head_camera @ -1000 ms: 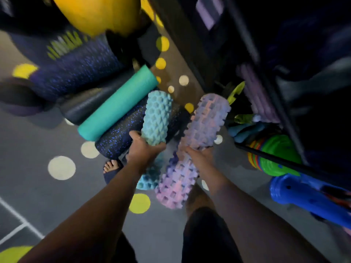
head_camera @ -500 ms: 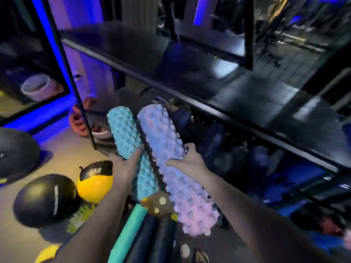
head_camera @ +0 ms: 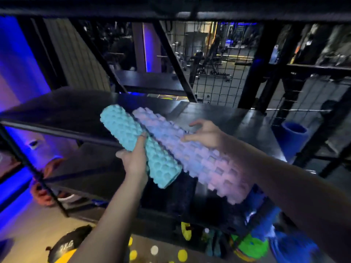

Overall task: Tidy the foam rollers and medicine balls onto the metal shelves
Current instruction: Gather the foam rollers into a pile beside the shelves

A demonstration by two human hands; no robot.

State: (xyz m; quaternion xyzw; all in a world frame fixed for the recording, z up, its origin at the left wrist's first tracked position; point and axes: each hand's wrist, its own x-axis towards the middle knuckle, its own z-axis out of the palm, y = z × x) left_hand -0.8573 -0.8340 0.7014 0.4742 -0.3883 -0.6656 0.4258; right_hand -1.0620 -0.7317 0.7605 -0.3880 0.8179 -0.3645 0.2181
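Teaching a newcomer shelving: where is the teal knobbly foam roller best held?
The teal knobbly foam roller: round its middle, from the left, as the left hand does; the lilac ridged foam roller crowds its right side; a central grip balances the long cylinder.

Dim, blue-violet glow from my left; faint sheen on the shelf. Motion blur everywhere, wide-angle bending at edges, background soft.

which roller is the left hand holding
The teal roller, gripped by the left hand. It is the shorter one, with rounded bumps, and lies just left of the lilac roller, which the right hand holds.
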